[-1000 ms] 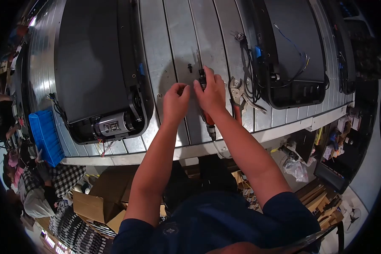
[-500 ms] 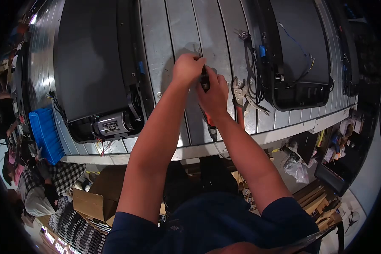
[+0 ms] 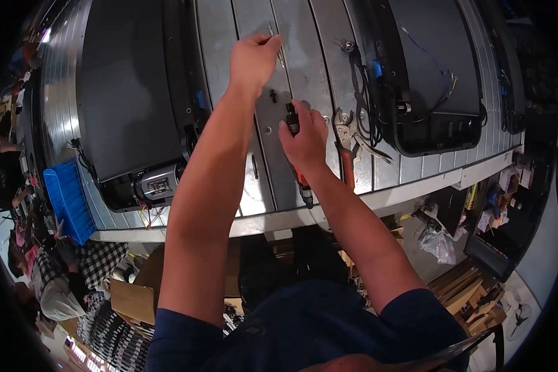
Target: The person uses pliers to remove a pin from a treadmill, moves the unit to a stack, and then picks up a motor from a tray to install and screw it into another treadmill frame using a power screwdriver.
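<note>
My left hand is over the bench with thumb and fingers pinched together on a slim silver screwdriver bit. My right hand is wrapped round a black and red electric screwdriver, whose black nose points away from me. Between the two hands a small black fastener-like piece lies on the metal. Just right of my right hand rest locking pliers with red on the handle. A thin dark piece lies beside my left forearm.
Black flat machine units stand on the slatted metal bench at left and right; the left one has a silver motor. A cable runs near the right unit. A blue bin sits at the left edge. Other people are at far left.
My hands were together at the screwdriver's nose; my left hand has moved away, forward and left, with the bit. My right hand has shifted slightly left and nearer. The small black piece is now visible.
</note>
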{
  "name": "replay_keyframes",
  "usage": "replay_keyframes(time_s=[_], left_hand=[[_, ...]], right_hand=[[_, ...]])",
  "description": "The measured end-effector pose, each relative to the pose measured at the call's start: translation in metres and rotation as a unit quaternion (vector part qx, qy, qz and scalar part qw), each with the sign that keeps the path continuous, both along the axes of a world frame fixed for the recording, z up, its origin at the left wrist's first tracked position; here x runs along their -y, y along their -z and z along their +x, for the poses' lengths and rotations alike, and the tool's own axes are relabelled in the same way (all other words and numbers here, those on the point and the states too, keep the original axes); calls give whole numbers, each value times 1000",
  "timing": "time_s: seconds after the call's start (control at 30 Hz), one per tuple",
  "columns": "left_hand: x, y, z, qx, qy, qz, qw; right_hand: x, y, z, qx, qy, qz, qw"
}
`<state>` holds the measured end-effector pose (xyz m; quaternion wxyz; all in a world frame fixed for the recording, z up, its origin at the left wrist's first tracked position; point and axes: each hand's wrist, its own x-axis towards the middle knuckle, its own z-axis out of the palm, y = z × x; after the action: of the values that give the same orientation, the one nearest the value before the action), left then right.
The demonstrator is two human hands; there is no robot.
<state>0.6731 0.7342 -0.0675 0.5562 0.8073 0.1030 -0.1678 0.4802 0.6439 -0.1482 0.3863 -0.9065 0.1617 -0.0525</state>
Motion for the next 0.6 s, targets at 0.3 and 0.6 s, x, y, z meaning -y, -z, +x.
replay_keyframes(time_s=[0.3, 0.6], left_hand=[[-154, 2, -276, -222, -55, -127, 965], [-329, 44, -346, -128, -230, 19, 964]], right_hand=[[73, -42, -73, -47, -64, -91, 993], [140, -19, -140, -197, -132, -317, 918]])
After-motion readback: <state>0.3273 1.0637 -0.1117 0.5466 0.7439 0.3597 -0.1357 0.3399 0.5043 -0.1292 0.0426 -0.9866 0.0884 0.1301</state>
